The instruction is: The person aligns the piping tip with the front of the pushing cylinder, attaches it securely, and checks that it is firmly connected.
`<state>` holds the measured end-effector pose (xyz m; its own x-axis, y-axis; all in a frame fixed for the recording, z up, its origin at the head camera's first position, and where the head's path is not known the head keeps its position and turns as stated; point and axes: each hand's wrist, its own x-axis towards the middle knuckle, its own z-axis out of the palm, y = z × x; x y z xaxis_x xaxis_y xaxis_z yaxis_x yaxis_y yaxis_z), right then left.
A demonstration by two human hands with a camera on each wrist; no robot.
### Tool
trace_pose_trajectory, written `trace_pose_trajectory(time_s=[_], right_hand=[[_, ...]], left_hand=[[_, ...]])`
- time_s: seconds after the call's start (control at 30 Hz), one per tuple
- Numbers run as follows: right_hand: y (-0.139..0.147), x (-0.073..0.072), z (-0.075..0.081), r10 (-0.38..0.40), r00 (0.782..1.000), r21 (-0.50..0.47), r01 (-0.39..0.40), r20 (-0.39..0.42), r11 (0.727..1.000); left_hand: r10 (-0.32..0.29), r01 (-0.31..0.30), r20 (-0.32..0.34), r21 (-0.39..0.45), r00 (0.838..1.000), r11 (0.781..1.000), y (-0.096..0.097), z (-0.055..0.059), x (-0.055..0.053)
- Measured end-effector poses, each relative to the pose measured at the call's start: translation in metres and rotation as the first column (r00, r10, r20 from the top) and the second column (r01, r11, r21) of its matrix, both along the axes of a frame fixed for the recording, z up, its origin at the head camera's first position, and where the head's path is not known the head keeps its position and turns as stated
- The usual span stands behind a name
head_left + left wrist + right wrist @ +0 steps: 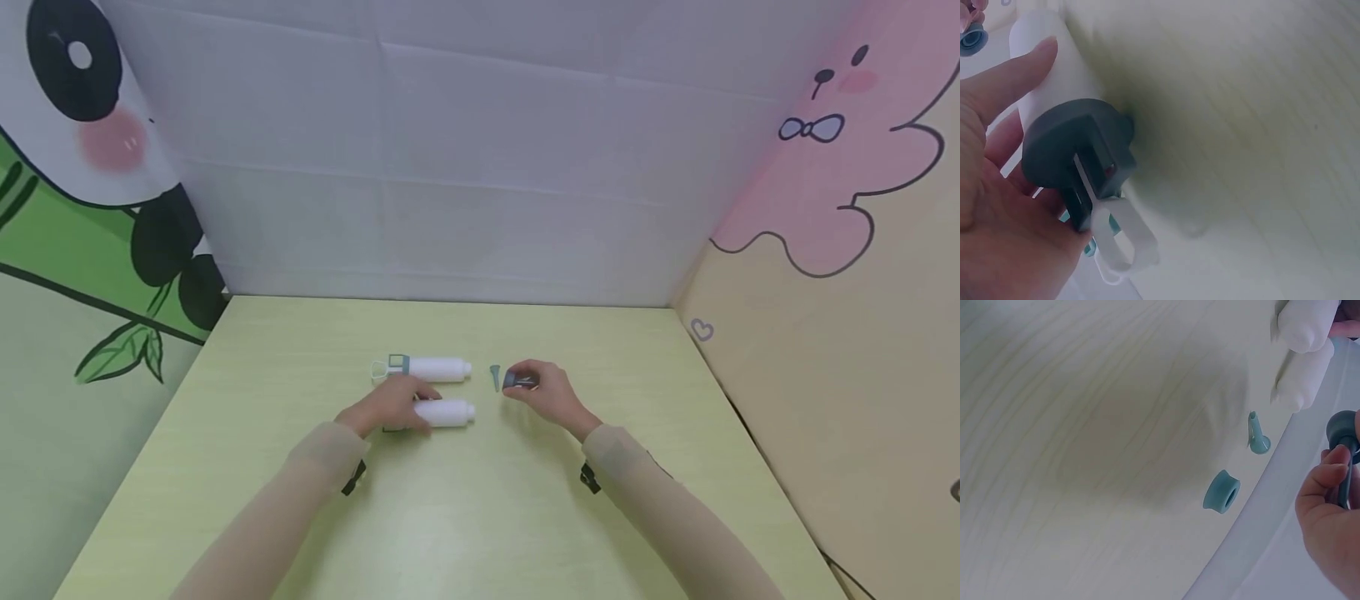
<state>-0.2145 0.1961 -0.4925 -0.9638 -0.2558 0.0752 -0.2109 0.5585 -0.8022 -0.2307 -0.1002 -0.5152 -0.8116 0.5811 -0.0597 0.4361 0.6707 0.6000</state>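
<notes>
My left hand (396,402) grips the nearer white bottle (446,412), which lies on its side. In the left wrist view the thumb lies along the white body (1044,37), and the bottle's dark teal cap (1075,144) carries a white ring (1125,240). A second white bottle (438,369), with a teal cap and pale ring, lies just beyond it. To the right, my right hand (553,393) pinches a dark teal piece (1340,428) with a round head and a slim stem. Its fingers partly hide the piece.
A small teal nozzle-shaped piece (495,377) lies between the bottles and my right hand. Near it, in the right wrist view, is a teal spool-shaped ring (1221,492). Everything lies on a pale wooden table (480,517), with a white cloth wall (495,225) behind.
</notes>
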Motion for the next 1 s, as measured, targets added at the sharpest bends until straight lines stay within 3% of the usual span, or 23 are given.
trace_pose_trajectory(time_s=[0.2,0.4,0.63,1.0], right_hand=[[-0.001,0.001,0.0,0.025,1.0,0.006,-0.025,0.005,1.0],[-0.003,0.001,0.002,0.071,0.997,0.005,-0.071,0.023,0.997],[-0.007,0.003,0.006,0.121,0.992,-0.014,-0.12,0.048,0.993],[-0.012,0.006,0.011,0.144,0.986,-0.053,-0.14,0.083,0.989]], left_hand=[[0.026,-0.027,0.008,0.068,1.0,0.997,0.0,0.0,0.0],[0.021,-0.025,0.029,0.143,0.999,0.989,0.004,0.012,-0.002],[-0.011,0.012,-0.006,0.143,1.0,0.99,0.01,0.024,-0.007],[-0.024,0.022,0.014,0.13,1.0,0.991,0.017,0.042,-0.003]])
